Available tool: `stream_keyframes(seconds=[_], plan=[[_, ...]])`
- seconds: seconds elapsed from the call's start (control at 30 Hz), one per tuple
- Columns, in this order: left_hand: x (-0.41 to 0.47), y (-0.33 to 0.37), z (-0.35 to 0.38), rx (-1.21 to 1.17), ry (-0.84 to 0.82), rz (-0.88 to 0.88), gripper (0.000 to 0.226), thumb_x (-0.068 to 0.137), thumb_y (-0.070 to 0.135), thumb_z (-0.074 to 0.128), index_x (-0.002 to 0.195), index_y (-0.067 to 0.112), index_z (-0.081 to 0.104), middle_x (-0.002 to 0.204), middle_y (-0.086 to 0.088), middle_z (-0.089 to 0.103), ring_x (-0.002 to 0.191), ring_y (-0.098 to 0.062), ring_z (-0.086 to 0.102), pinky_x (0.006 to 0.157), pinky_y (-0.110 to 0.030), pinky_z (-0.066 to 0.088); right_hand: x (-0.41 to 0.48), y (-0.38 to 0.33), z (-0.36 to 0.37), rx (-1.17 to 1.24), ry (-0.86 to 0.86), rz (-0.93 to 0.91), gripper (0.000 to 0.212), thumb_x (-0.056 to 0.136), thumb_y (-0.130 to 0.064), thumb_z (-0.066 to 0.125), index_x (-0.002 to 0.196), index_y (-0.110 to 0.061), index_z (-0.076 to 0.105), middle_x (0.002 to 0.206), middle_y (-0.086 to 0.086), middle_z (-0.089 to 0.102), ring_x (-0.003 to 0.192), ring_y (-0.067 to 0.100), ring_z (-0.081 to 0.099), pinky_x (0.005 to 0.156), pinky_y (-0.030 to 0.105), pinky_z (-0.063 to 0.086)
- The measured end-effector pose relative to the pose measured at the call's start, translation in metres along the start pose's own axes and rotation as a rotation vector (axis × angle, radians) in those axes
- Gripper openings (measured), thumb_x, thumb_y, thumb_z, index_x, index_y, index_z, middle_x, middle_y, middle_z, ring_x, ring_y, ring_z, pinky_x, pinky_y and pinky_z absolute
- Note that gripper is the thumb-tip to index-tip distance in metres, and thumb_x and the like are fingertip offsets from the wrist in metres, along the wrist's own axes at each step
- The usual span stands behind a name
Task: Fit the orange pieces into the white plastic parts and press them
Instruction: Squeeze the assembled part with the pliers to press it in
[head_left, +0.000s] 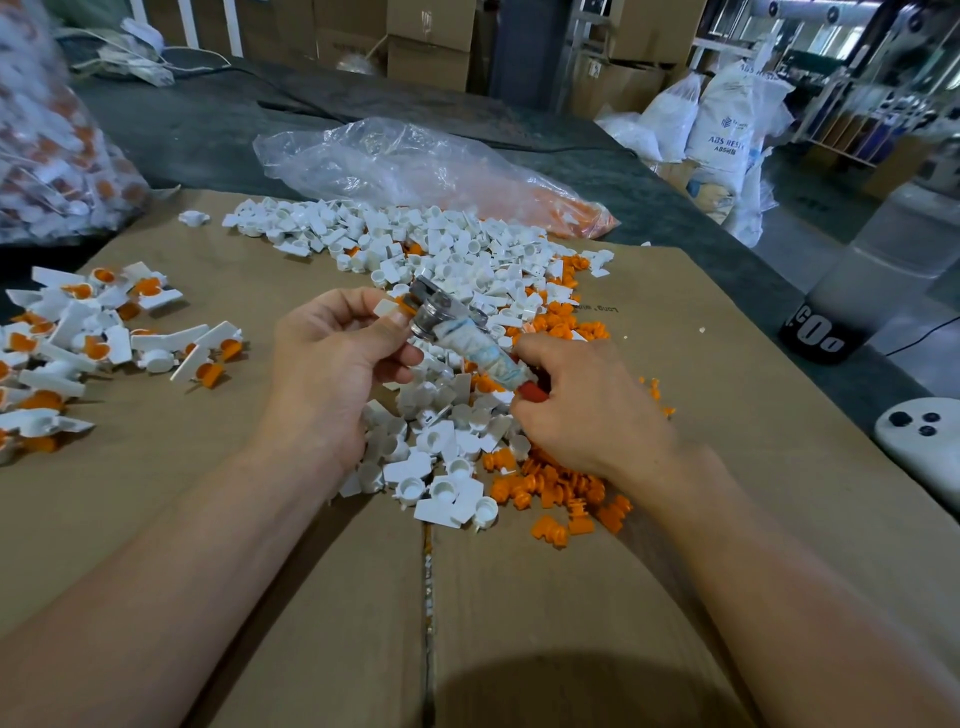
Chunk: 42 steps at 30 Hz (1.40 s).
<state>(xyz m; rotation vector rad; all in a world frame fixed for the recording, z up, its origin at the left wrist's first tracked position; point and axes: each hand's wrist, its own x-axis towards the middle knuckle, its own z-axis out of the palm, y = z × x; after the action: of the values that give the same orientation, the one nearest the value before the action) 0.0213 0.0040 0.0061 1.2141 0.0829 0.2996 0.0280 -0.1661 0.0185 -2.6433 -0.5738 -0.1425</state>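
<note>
My left hand (332, 358) pinches a white plastic part (387, 310) with a bit of orange showing at its edge. My right hand (582, 400) grips the tape-wrapped, red-ended handle of a metal pressing tool (457, 332), whose steel head rests against that part. Below and behind the hands lies a heap of loose white parts (431, 244). Loose orange pieces (561, 491) are scattered to the right of it. A pile of fitted white-and-orange parts (104, 332) sits at the left.
Everything rests on a flattened cardboard box (260, 519). A clear plastic bag with orange pieces (431, 166) lies behind the heap, and a full bag of parts (47, 145) stands at far left. A white device (919, 436) sits at the right edge.
</note>
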Motion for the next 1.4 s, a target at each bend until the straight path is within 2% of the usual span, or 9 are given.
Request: stream_keyframes(seconds=[0.23,0.37,0.6,0.7,0.9,0.97,1.07,1.17,1.4], plan=[[0.0004,0.0004,-0.0016,-0.002,-0.002,0.002,0.023,0.084,-0.006,0.056,0.07,0.012,0.056,0.048,0.006,0.057,0.042,-0.008,0.054,0.042,-0.017,0.046,-0.0006,-0.0008,0.0011,-0.012,0.01,-0.012,0.006,0.082,-0.016,0.052,0.082,-0.01,0.053,0.07,0.007,0.053,0.062,0.022,0.045,0.053,0.034,0.035],[0.0005,0.0008,-0.0005,0.0,-0.005,0.005,0.022,0.084,-0.006,0.056,0.071,0.012,0.056,0.048,0.007,0.057,0.042,-0.007,0.054,0.042,-0.017,0.046,-0.0011,0.0002,0.0022,-0.017,0.015,-0.013,0.009,0.083,-0.017,0.052,0.088,-0.01,0.055,0.072,0.007,0.055,0.062,0.02,0.045,0.054,0.033,0.035],[0.0,0.0011,-0.0003,-0.002,0.004,0.004,0.021,0.083,-0.005,0.057,0.072,0.012,0.056,0.048,0.006,0.058,0.042,-0.007,0.053,0.042,-0.017,0.046,-0.0012,0.0005,0.0023,-0.024,0.026,-0.011,0.009,0.082,-0.019,0.054,0.088,-0.013,0.054,0.064,0.001,0.049,0.059,0.018,0.044,0.053,0.031,0.035],[0.0,0.0007,0.0006,0.002,0.007,0.007,0.021,0.082,-0.005,0.057,0.071,0.012,0.056,0.047,0.007,0.058,0.041,-0.007,0.054,0.042,-0.016,0.046,-0.0012,0.0017,0.0014,-0.03,0.026,-0.012,0.009,0.08,-0.019,0.055,0.08,-0.015,0.047,0.061,-0.001,0.044,0.056,0.015,0.039,0.05,0.031,0.03],[0.0001,0.0009,0.0004,0.014,0.004,0.016,0.021,0.082,-0.005,0.058,0.071,0.013,0.056,0.047,0.008,0.058,0.041,-0.007,0.054,0.042,-0.016,0.047,0.0003,0.0013,0.0011,-0.057,0.033,-0.006,0.031,0.079,-0.022,0.055,0.065,-0.027,0.029,0.063,-0.009,0.038,0.057,0.008,0.035,0.049,0.028,0.022],[0.0004,0.001,0.0001,0.02,0.0,0.016,0.021,0.083,-0.004,0.058,0.071,0.013,0.056,0.048,0.007,0.058,0.042,-0.007,0.054,0.042,-0.017,0.047,0.0006,0.0014,0.0013,-0.063,0.039,-0.012,0.028,0.079,-0.023,0.056,0.067,-0.028,0.03,0.065,-0.01,0.036,0.059,0.008,0.035,0.05,0.027,0.023],[0.0002,0.0009,0.0,0.027,-0.003,0.016,0.02,0.083,-0.004,0.058,0.072,0.013,0.056,0.048,0.007,0.058,0.042,-0.007,0.054,0.042,-0.016,0.047,0.0013,0.0017,0.0003,-0.069,0.049,-0.014,0.012,0.078,-0.025,0.055,0.083,-0.022,0.045,0.072,-0.009,0.042,0.068,0.013,0.039,0.055,0.027,0.029],[-0.0006,0.0013,0.0006,0.028,-0.009,0.013,0.019,0.083,-0.004,0.058,0.073,0.012,0.056,0.047,0.007,0.058,0.042,-0.006,0.054,0.042,-0.016,0.046,0.0018,0.0028,-0.0006,-0.087,0.063,0.001,0.019,0.078,-0.026,0.055,0.094,-0.017,0.052,0.083,-0.004,0.05,0.077,0.015,0.044,0.063,0.03,0.034],[-0.0007,0.0015,0.0009,0.032,-0.01,0.006,0.02,0.083,-0.004,0.058,0.072,0.012,0.056,0.048,0.008,0.058,0.042,-0.007,0.054,0.042,-0.016,0.046,0.0016,0.0033,-0.0013,-0.077,0.084,0.009,0.024,0.077,-0.025,0.057,0.1,-0.016,0.055,0.09,-0.003,0.054,0.082,0.015,0.047,0.068,0.032,0.04]])
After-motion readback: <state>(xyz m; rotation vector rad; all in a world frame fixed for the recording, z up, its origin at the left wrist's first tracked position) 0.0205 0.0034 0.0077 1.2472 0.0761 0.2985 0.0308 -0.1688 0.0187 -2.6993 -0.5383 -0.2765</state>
